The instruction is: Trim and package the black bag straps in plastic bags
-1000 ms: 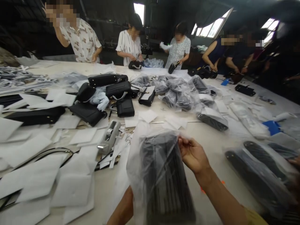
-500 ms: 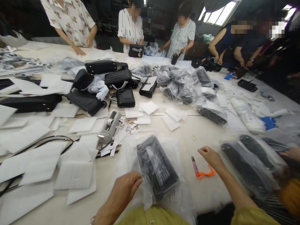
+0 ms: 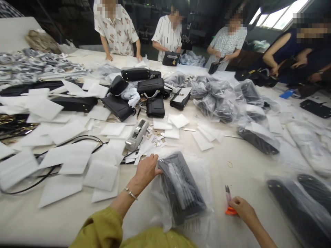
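A black bag in a clear plastic bag (image 3: 181,193) lies at a slant in front of me. My left hand (image 3: 147,169) is at its upper left corner, fingers closed on the plastic bag there. To the right, the fingers of my right hand (image 3: 243,208) pinch the handle end of small thread snips (image 3: 228,195), whose blades point away from me. An orange cord (image 3: 230,210) is bunched at the snips' handle, partly under my fingertips. Beyond them a thin rubber band (image 3: 230,164) lies on the table.
White foam sheets (image 3: 74,155) cover the left side. A tape dispenser (image 3: 137,133) stands beside paper scraps. Black handbags (image 3: 151,86) and plastic-wrapped bags (image 3: 222,96) pile up beyond. More wrapped black bags (image 3: 292,206) lie at right. Several people work across the table (image 3: 214,175).
My left hand has moved up to the wrapped bag's upper corner. My right hand has come down onto the snips. The view has swung left, and the co-worker's hand at right has left it.
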{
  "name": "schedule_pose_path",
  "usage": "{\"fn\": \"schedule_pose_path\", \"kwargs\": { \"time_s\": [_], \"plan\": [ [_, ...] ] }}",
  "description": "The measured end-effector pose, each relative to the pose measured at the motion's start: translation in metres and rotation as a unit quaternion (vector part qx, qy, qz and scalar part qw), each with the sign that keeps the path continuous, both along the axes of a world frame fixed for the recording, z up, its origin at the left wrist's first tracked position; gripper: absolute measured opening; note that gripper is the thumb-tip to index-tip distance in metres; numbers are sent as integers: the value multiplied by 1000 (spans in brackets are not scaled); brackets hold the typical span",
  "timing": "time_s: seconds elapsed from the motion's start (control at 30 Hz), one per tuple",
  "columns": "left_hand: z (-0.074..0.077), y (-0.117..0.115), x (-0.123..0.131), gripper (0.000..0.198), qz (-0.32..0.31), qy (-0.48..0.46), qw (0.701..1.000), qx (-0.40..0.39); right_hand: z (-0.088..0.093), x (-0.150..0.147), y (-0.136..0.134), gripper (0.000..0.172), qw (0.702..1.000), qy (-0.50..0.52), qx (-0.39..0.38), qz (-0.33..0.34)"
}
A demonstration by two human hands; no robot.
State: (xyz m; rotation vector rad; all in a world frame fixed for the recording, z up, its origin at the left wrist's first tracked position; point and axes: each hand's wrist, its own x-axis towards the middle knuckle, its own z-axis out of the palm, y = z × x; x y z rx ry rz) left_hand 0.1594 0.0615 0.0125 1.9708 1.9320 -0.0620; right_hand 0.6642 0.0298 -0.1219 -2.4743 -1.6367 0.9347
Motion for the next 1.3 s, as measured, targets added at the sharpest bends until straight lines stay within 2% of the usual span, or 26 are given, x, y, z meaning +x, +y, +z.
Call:
{"fn": "schedule_pose_path", "kwargs": {
  "time_s": [0.07, 0.13, 0.2, 0.33, 0.4, 0.5, 0.57, 0.63, 0.7, 0.77, 0.83, 0.93, 1.0, 1.07, 1.17, 1.3],
  "plan": [
    [-3, -3, -2, 47, 22, 4, 1000, 8, 0, -4, 5, 19, 999, -20, 27, 7],
    [-8, -6, -6, 41, 51, -38, 998, 1, -1, -10, 10, 25, 998, -15, 46, -27],
    [-16, -8, -11, 31, 81, -105, 991, -18, 1, -16, 15, 36, 997, -3, 37, -65],
    [-31, -9, -21, 13, 95, -207, 973, -33, 9, -21, 20, 29, 991, 63, -7, -118],
    [-36, -10, -25, 6, 91, -255, 962, -31, 18, -16, 19, 30, 972, 146, 16, -186],
    [-41, -12, -29, 23, 89, -320, 943, -28, 40, -14, 22, 36, 920, 244, 106, -288],
    [-43, -14, -29, 30, 96, -356, 929, -28, 64, -30, 29, 41, 897, 282, 138, -312],
    [-44, -15, -28, 28, 108, -390, 914, -31, 93, -67, 36, 47, 890, 324, 138, -291],
    [-43, -17, -26, 23, 117, -428, 895, -46, 123, -124, 39, 54, 893, 368, 131, -225],
    [-41, -19, -26, 19, 117, -468, 873, -73, 145, -191, 34, 59, 895, 424, 70, -117],
    [-39, -22, -27, 20, 109, -502, 852, -99, 158, -255, 24, 55, 884, 465, -43, -31],
    [-38, -27, -34, 34, 111, -554, 814, -139, 155, -319, 8, 59, 863, 482, -142, 50],
    [-39, -30, -39, 39, 118, -593, 780, -163, 146, -338, 3, 65, 865, 468, -168, 62],
    [-44, -31, -43, 38, 124, -616, 758, -173, 136, -344, 3, 65, 880, 436, -181, 60],
    [-52, -32, -43, 38, 130, -628, 748, -171, 127, -345, 7, 55, 898, 391, -191, 67],
    [-58, -33, -41, 39, 122, -645, 735, -168, 126, -355, 8, 45, 901, 371, -217, 61]
  ]
}}
